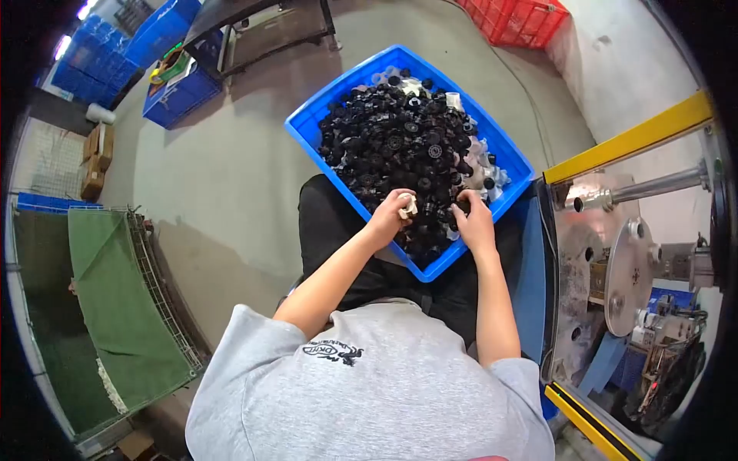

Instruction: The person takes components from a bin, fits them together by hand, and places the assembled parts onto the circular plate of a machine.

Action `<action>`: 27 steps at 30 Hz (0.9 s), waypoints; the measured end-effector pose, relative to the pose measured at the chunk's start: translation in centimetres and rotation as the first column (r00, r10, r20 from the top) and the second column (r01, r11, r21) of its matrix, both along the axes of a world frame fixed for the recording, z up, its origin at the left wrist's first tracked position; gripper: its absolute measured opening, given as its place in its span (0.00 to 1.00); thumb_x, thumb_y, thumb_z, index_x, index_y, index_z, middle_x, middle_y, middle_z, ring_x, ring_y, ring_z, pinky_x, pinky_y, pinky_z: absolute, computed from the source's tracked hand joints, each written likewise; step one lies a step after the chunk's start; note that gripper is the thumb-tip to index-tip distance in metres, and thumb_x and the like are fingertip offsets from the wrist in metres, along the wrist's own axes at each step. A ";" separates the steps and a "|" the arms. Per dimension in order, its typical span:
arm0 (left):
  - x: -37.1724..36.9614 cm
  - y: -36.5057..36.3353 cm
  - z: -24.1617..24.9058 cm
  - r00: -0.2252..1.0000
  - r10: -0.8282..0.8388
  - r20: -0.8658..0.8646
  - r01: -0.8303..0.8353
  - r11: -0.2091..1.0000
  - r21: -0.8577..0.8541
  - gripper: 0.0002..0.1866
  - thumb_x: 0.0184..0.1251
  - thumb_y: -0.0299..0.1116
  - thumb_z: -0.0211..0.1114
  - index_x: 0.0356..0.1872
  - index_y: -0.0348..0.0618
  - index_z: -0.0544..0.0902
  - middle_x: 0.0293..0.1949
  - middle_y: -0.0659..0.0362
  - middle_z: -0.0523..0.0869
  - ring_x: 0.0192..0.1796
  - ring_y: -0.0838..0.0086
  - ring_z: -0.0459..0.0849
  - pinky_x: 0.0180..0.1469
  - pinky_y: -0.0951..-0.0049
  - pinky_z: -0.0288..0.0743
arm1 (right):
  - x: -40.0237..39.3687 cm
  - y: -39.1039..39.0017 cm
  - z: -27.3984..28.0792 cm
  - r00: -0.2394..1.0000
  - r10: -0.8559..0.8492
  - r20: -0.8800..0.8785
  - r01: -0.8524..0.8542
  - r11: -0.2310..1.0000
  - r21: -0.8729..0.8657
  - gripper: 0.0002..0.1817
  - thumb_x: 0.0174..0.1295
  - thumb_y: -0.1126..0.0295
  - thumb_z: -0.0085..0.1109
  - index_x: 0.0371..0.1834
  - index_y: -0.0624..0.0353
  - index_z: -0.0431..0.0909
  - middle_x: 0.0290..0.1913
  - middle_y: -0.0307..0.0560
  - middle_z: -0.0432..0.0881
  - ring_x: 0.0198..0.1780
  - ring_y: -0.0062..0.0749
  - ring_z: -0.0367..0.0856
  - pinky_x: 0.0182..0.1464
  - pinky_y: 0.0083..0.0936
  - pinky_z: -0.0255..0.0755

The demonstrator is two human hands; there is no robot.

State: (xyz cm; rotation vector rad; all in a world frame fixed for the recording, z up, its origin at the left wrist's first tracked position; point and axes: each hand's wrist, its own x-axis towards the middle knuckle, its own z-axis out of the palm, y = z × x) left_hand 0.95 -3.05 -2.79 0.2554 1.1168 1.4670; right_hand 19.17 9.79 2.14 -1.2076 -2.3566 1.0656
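Observation:
A large blue bin (307,127) holds a heap of small black parts (384,138), with white and clear parts (478,157) along its right side. Over the near left part of the heap, my left hand (392,217) is closed around white pieces (408,204). My right hand (474,221) is at the near right part of the heap, its thumb and fingers curled about a black part that is mostly hidden. The two hands are apart, both inside the bin's near end.
On the right stands a machine with a yellow frame (630,138) and a round metal plate (632,276). A red crate (511,21) is at the back. Left are a green cloth (115,300) on a rack, a blue box (184,98) and a dark table (246,11).

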 end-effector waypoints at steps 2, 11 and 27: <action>0.7 0.0 0.3 0.999 -0.032 -0.005 0.032 0.999 -0.019 0.18 0.78 0.41 0.55 0.63 0.48 0.73 0.52 0.58 0.79 0.46 0.75 0.77 0.46 0.74 0.70 | 1.0 -1.6 0.1 0.970 -0.123 -0.211 0.093 0.985 -0.147 0.16 0.62 0.71 0.64 0.53 0.56 0.76 0.57 0.52 0.83 0.54 0.48 0.82 0.55 0.35 0.76; 3.0 -2.1 1.2 0.939 -0.343 0.008 0.338 0.929 0.154 0.31 0.75 0.37 0.60 0.76 0.49 0.61 0.56 0.56 0.77 0.46 0.77 0.77 0.48 0.78 0.73 | -0.5 -7.2 0.5 0.941 0.117 -0.317 -0.092 0.992 0.092 0.23 0.64 0.67 0.64 0.63 0.59 0.78 0.68 0.48 0.78 0.66 0.41 0.75 0.67 0.34 0.67; 3.0 -0.6 3.3 0.303 -0.192 -0.933 0.574 0.819 0.018 0.33 0.53 0.29 0.74 0.65 0.45 0.77 0.48 0.51 0.88 0.44 0.58 0.86 0.51 0.63 0.78 | 5.7 -8.1 1.0 0.817 -0.290 -0.498 -0.027 0.844 -0.536 0.26 0.62 0.77 0.63 0.66 0.61 0.72 0.56 0.51 0.83 0.52 0.34 0.83 0.54 0.25 0.75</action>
